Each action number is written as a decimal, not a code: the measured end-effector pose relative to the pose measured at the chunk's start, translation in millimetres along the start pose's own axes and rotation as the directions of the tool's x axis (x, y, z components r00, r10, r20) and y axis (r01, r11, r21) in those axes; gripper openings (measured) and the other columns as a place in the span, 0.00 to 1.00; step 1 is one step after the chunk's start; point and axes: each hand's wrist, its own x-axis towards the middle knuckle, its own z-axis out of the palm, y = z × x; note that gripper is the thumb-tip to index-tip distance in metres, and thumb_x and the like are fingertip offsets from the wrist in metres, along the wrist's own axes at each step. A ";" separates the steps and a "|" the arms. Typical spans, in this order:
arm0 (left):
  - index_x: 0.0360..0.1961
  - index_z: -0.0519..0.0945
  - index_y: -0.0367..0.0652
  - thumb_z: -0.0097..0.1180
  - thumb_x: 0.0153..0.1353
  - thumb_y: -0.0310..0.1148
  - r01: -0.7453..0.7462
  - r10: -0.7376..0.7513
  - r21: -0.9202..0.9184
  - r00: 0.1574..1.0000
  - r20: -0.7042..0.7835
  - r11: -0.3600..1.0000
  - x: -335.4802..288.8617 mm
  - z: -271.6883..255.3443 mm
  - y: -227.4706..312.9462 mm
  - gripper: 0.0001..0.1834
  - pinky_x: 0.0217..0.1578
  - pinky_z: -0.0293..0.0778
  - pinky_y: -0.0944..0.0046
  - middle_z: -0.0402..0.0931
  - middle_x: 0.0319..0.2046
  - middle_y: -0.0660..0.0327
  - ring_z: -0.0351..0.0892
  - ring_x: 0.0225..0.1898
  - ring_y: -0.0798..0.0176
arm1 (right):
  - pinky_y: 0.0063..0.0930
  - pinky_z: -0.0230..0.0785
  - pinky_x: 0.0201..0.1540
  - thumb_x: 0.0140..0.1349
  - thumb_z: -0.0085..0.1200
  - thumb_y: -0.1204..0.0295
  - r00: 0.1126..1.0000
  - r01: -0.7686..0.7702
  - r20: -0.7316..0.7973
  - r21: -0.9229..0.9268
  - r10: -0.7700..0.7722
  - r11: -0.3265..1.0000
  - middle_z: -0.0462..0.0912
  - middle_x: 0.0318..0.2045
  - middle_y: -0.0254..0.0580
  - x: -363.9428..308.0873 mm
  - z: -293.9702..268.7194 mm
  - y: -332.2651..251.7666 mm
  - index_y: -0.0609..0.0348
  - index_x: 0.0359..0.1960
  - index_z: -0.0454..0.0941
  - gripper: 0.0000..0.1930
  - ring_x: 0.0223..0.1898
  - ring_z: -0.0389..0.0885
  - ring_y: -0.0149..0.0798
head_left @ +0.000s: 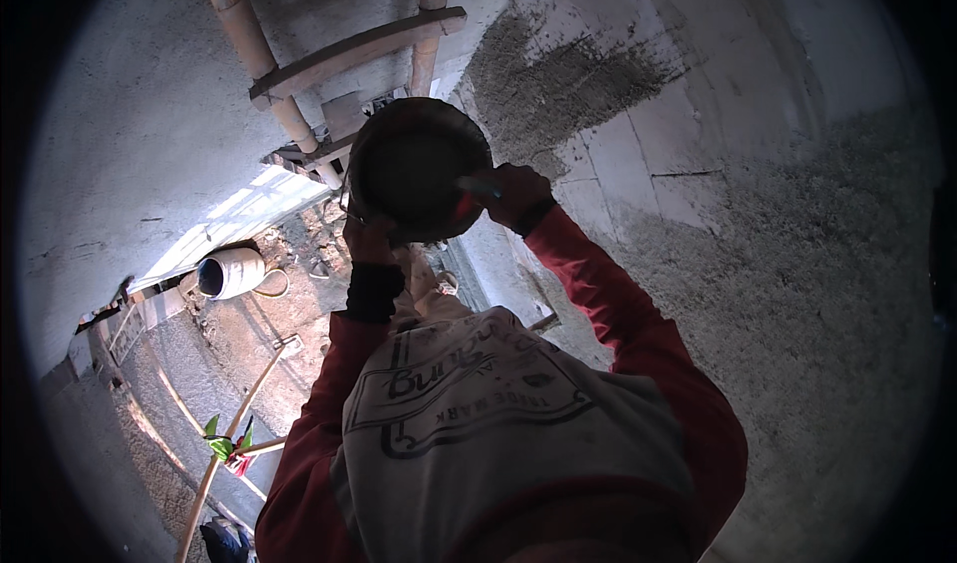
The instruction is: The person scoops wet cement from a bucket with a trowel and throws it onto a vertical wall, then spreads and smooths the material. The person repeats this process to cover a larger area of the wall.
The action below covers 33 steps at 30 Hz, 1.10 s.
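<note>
Both hands grip a dark round pan (419, 169) raised overhead: the left hand (367, 239) clasps its lower rim, the right hand (513, 194) curls closed on its side, near a bamboo ladder (269, 59) and plastered wall (797, 294).

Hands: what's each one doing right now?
Left hand: closed on the rim of the dark round pan.
Right hand: closed on the pan's other side.

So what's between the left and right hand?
A dark round pan, its rim held by the left hand and right hand; head view.
</note>
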 end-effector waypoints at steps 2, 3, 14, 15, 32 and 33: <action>0.54 0.72 0.49 0.55 0.46 0.24 0.077 -0.077 -0.037 0.997 0.008 0.996 0.7 1.3 1.0 0.29 0.26 0.80 0.64 0.76 0.38 0.60 0.79 0.33 0.62 | 0.34 0.76 0.33 0.53 0.58 0.56 0.994 0.073 -0.087 0.025 -0.070 0.997 0.84 0.37 0.35 -5.5 -9.4 7.3 0.32 0.49 0.78 0.19 0.34 0.84 0.42; 0.54 0.72 0.49 0.56 0.46 0.24 0.115 -0.115 -0.054 0.993 0.013 0.992 0.3 1.8 1.6 0.30 0.25 0.80 0.63 0.76 0.38 0.60 0.79 0.32 0.62 | 0.32 0.76 0.32 0.54 0.59 0.58 0.985 0.109 -0.150 0.175 -0.083 0.978 0.84 0.34 0.36 -3.7 -11.2 6.8 0.38 0.46 0.79 0.16 0.31 0.83 0.40; 0.55 0.72 0.44 0.53 0.45 0.22 -0.026 0.028 0.017 0.995 -0.101 1.000 -4.4 -18.3 14.1 0.30 0.27 0.80 0.66 0.76 0.36 0.61 0.79 0.31 0.64 | 0.26 0.70 0.23 0.54 0.62 0.63 0.695 -0.581 0.287 0.764 0.659 0.280 0.82 0.26 0.37 -6.5 -74.7 225.7 0.53 0.39 0.83 0.12 0.21 0.77 0.32; 0.54 0.72 0.43 0.53 0.45 0.22 -0.046 0.048 0.024 0.994 -0.093 0.999 -2.8 -14.8 16.2 0.29 0.27 0.80 0.66 0.76 0.36 0.62 0.78 0.30 0.64 | 0.24 0.69 0.22 0.55 0.62 0.63 0.655 -0.561 0.067 0.710 0.753 0.425 0.81 0.23 0.38 -20.0 -111.8 253.0 0.56 0.38 0.83 0.13 0.20 0.76 0.31; 0.48 0.75 0.44 0.55 0.43 0.22 0.161 -0.157 -0.275 0.987 0.038 0.948 -54.7 46.0 39.5 0.26 0.25 0.77 0.66 0.76 0.37 0.61 0.78 0.31 0.64 | 0.41 0.72 0.46 0.57 0.48 0.59 0.960 -0.181 0.154 -0.289 0.233 0.940 0.81 0.39 0.35 -31.2 -9.0 -9.5 0.37 0.43 0.79 0.14 0.45 0.80 0.42; 0.51 0.74 0.44 0.55 0.43 0.22 -0.101 0.099 0.050 0.994 0.052 0.994 -49.9 33.4 25.5 0.28 0.24 0.77 0.66 0.76 0.38 0.61 0.78 0.31 0.64 | 0.45 0.71 0.47 0.57 0.47 0.54 0.934 -0.129 0.276 -0.330 0.227 0.935 0.81 0.41 0.36 -28.7 -14.9 -26.5 0.35 0.43 0.79 0.15 0.45 0.80 0.43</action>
